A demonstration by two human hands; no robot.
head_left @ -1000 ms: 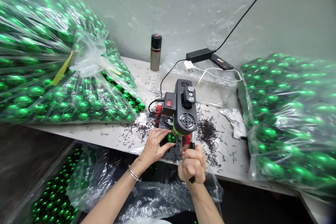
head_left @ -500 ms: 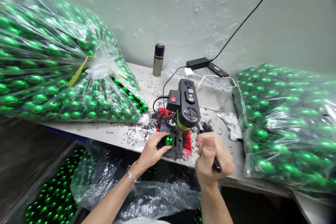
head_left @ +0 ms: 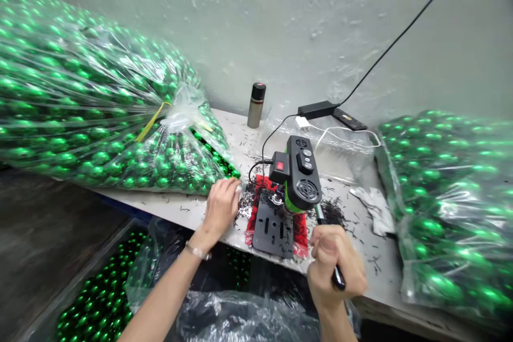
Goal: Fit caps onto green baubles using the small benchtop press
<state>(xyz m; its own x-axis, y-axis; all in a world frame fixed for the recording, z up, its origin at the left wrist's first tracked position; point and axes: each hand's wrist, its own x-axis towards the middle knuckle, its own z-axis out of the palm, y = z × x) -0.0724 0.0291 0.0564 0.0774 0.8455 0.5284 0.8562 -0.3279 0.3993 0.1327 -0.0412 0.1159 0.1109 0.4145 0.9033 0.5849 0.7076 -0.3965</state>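
gripping the lever (head_left: 339, 279) at the machine's five o'clock, my right hand (head_left: 335, 262) is closed tight round it. my left hand (head_left: 220, 206) is at eight o'clock from the machine (head_left: 304, 173), beside the tied bag (head_left: 184, 109); i cannot tell whether its fingertips are apart, together or pinching something. green balls (head_left: 100, 157) fill that bag, at nine to ten o'clock. i judge this a reaching step; a next left-hand move would call for a light pinch on something round and slick. the bottle (head_left: 256, 106), at eleven, has red cap markings too small to read.
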